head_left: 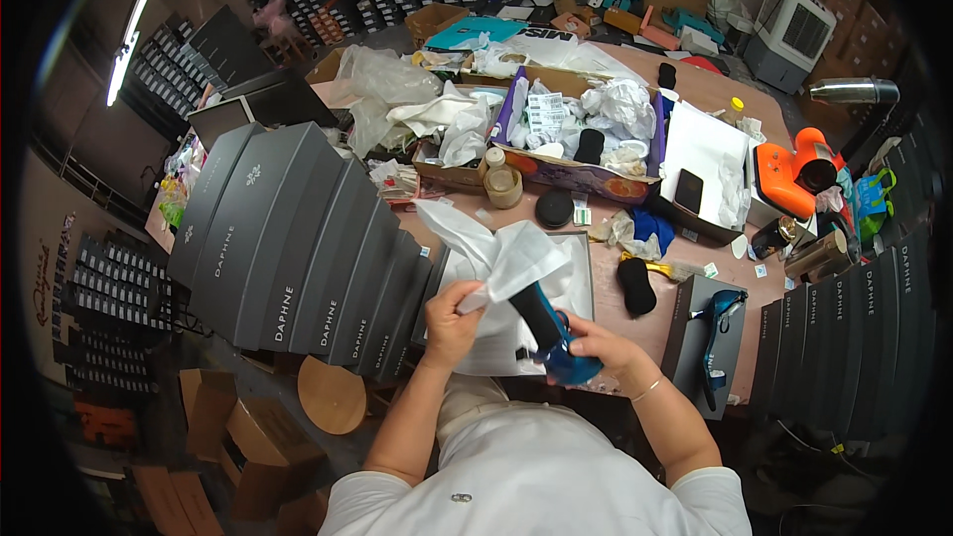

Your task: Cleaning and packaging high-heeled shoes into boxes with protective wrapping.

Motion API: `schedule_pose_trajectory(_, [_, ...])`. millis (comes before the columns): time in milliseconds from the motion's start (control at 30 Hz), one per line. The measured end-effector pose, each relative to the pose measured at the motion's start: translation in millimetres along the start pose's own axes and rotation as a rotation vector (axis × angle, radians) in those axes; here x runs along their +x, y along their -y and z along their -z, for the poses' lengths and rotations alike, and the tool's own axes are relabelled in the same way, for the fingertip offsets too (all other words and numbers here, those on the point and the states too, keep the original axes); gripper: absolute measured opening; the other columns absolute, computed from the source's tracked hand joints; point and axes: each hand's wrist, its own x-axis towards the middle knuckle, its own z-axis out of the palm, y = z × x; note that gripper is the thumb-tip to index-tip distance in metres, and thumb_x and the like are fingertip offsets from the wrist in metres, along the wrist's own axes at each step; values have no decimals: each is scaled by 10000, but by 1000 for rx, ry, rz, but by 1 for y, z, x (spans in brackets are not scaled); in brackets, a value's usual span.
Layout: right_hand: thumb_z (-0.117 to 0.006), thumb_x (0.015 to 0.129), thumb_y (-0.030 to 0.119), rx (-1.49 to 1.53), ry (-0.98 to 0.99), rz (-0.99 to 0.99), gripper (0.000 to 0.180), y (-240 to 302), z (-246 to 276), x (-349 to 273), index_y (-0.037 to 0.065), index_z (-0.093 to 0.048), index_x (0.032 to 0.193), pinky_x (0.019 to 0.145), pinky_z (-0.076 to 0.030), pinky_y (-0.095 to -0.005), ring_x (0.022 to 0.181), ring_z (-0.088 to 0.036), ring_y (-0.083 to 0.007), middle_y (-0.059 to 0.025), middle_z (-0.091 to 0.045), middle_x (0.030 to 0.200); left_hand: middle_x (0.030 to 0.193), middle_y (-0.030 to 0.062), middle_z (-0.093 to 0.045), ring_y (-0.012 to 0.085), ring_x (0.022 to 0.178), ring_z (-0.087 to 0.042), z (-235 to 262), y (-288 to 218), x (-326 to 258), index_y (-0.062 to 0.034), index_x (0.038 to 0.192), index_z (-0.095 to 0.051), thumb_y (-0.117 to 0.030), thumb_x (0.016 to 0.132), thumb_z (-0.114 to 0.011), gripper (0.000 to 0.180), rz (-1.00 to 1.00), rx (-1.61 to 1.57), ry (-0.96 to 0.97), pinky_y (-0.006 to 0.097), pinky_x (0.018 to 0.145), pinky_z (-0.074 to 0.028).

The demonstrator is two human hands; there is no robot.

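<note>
My left hand [454,323] is closed on a crumpled sheet of white tissue paper [531,253], which spreads up and to the right. In my right hand [608,345] is a shiny blue sandal [574,367], its dark insole running up to the tissue's lower edge. Both hands are over an open shoebox [586,273] lined with white paper. A matching blue sandal [711,337] lies on a dark grey shoebox [685,382] to the right of my right hand. The tissue covers one end of the held sandal.
Tall rows of dark grey shoeboxes flank me at left [298,238] and right [844,337]. Across the table [615,318] stand a purple carton [586,179] of crumpled paper, a glue jar [502,184], a black pad [636,286], a yellow-handled brush [660,266] and an orange tape dispenser [784,179].
</note>
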Motion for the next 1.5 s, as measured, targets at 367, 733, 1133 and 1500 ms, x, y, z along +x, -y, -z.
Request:
schedule_pose_trajectory(367, [-669, 774, 416, 300, 187, -56, 850, -70, 21, 2, 95, -244, 1436, 510, -536, -317, 752, -666, -327, -295, -581, 1077, 836, 121, -595, 274, 761, -613, 6, 9, -12, -16, 965, -685, 32, 729, -670, 242, -2, 352, 171, 325, 691, -487])
schedule_pose_trajectory(733, [-597, 903, 218, 608, -390, 314, 395, -45, -54, 22, 51, -499, 1247, 847, -534, -362, 1014, -602, -222, -98, -590, 1151, 757, 10, -508, 169, 595, -500, -21, -75, -22, -63, 1063, -697, -29, 580, -728, 485, -622, 145, 346, 288, 523, -411])
schedule_pose_trajectory(1133, [-679, 819, 219, -1131, -1052, 536, 551, -107, 9, -55, 20, -483, 1294, 1029, -381, -384, 1243, -455, -300, -188, -483, 1315, 847, 84, -594, 241, 723, -603, -107, -58, -97, -45, 1179, -619, -30, 672, -695, 512, -499, -107, 1007, 317, 621, -492])
schedule_pose_trajectory(1500, [-654, 828, 224, -1005, -882, 403, 537, -165, 82, -117, 27, -501, 1304, 1036, -379, -377, 1238, -461, -344, -199, -485, 1322, 1186, 169, -549, 177, 832, -634, -104, 104, -13, -2, 1373, -396, -102, 863, -642, 575, 453, 15, 541, 286, 702, -533])
